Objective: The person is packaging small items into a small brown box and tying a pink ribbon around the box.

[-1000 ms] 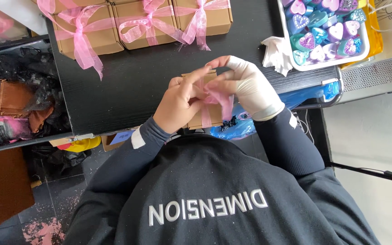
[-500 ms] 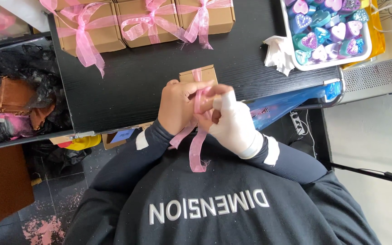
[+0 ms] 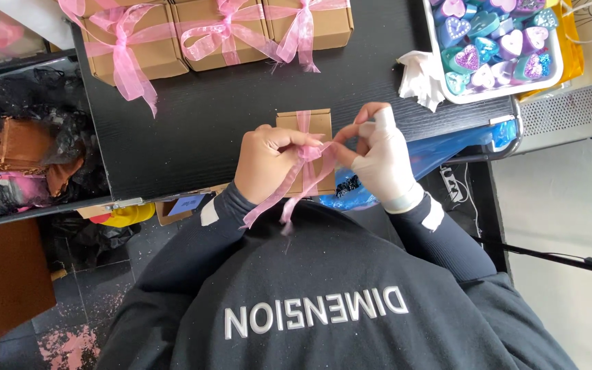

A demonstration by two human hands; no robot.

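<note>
On the black wooden table, your bare left hand and white-gloved right hand are both pinching sheer pink ribbon over a small brown cardboard box.

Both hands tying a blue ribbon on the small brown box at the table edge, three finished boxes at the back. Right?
Not quite: the ribbon is pink, not blue, as the head view shows. The rest holds: the left hand and the gloved right hand work it over the small brown box at the edge of the black table, with three ribboned boxes at the back.
</note>
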